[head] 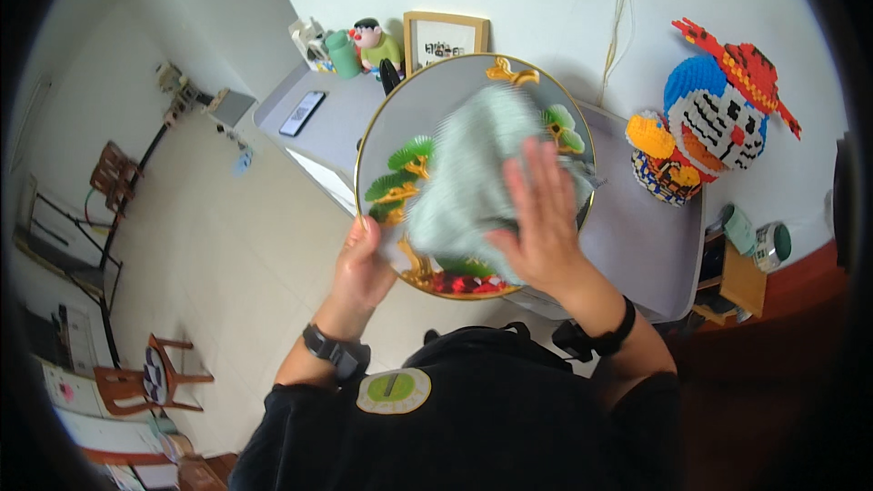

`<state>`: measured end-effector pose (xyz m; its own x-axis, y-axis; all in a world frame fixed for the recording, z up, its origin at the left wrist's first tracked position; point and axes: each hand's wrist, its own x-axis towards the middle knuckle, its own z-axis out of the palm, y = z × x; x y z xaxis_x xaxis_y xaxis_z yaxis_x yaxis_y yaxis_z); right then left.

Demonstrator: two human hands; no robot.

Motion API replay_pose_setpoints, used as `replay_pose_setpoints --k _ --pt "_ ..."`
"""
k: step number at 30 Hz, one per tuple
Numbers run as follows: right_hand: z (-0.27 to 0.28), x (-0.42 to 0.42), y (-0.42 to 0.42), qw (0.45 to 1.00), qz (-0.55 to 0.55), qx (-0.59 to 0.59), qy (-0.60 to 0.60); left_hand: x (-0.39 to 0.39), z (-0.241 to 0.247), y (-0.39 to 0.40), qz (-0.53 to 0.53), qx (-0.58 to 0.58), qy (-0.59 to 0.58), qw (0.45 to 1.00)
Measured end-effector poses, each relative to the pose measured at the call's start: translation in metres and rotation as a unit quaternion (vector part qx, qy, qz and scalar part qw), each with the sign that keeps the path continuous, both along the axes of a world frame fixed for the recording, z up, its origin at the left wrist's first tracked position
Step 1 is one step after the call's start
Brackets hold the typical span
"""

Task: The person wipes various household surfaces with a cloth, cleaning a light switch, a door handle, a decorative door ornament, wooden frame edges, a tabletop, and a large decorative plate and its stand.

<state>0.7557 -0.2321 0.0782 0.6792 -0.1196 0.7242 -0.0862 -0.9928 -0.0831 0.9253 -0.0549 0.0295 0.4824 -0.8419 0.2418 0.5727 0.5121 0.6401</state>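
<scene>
A round decorative panel (409, 116) with a thin gold rim bears raised green pine fans, gold branches and red pieces along its lower edge. My left hand (361, 266) grips the rim at the lower left, thumb on the front face. Flat against the panel's face lies a pale green cloth (464, 184), blurred by motion. With fingers stretched out, my right hand (542, 218) presses on the cloth's right side. The cloth hides the middle of the panel. Whether the panel's bottom rests on anything is hidden.
Behind the panel stands a grey-topped cabinet (634, 245) against the wall. On it are a phone (303, 113), a green jar (342, 54), a cartoon figurine (375, 44), a wooden picture frame (447, 24) and a large building-block figure (713, 116). A wooden chair (153, 375) stands at lower left.
</scene>
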Motion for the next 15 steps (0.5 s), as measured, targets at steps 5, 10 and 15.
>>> replay_pose_setpoints --k 5,10,15 --pt "0.005 0.057 0.015 0.996 -0.042 -0.085 0.002 0.022 0.002 0.022 0.024 0.028 -0.062 0.997" --pt "0.032 0.088 0.0 0.986 -0.141 -0.051 -0.075 0.054 -0.005 0.043 0.001 0.026 -0.128 0.991" --pt "0.038 0.129 0.021 0.994 -0.035 -0.089 -0.048 0.082 -0.014 0.052 -0.001 0.032 -0.149 0.988"
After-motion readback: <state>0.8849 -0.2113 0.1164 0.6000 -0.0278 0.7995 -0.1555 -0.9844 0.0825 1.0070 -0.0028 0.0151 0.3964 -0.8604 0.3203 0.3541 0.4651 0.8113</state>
